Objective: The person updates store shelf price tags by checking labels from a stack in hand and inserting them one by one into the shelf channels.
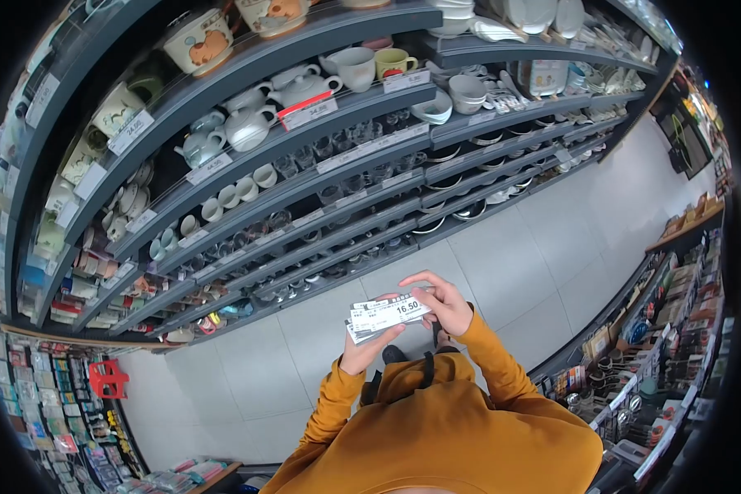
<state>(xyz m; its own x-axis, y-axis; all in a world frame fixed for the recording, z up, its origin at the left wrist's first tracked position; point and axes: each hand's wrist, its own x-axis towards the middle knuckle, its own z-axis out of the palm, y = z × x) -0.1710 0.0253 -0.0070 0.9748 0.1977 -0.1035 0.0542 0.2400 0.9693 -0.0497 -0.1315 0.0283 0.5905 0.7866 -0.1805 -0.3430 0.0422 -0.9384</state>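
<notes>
A stack of white price tags (385,314) is held in front of my body, its top one reading 16.50. My left hand (367,349) grips the stack from the lower left, thumb lying along its near edge. At the right end, my right hand (441,301) has its thumb and fingers closed on the tags. The lower tags fan out a little beneath the top one. Both forearms are in mustard sleeves (496,360).
Ahead are curved grey shelves with a white teapot (249,126), a yellow mug (394,62), bowls (467,93) and glasses. A red stool (108,379) stands at the left on the tiled floor (222,395). Racks of kitchen utensils (626,403) line the right.
</notes>
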